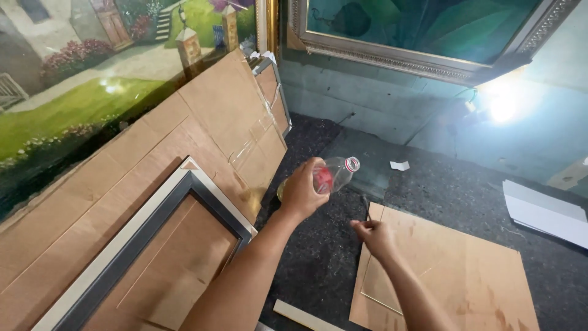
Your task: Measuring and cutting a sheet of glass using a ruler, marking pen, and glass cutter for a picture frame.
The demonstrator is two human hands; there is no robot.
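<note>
two bare hands show from above over a dark speckled floor (318,257). one clear plastic bottle (334,175) is the only container in view: it has a red label and a red-and-white cap, lies tipped almost on its side in the air with the cap pointing right and slightly up, and holds a little yellowish liquid pooled at its low end. the left hand (300,191) is raised with the forearm stretched forward, its grip wrapped around the bottle's body. the right hand (375,236) is lower and just right of it, fingers pinched shut on a thin dark tool (365,207) that points up toward the bottle. this hand hovers over the near corner of a flat brown board (465,276) lying on the floor. to the left, cardboard sheets (214,116) and a grey picture frame (147,236) lean against a large garden painting (92,73). white sheets (545,211) lie at far right.
</note>
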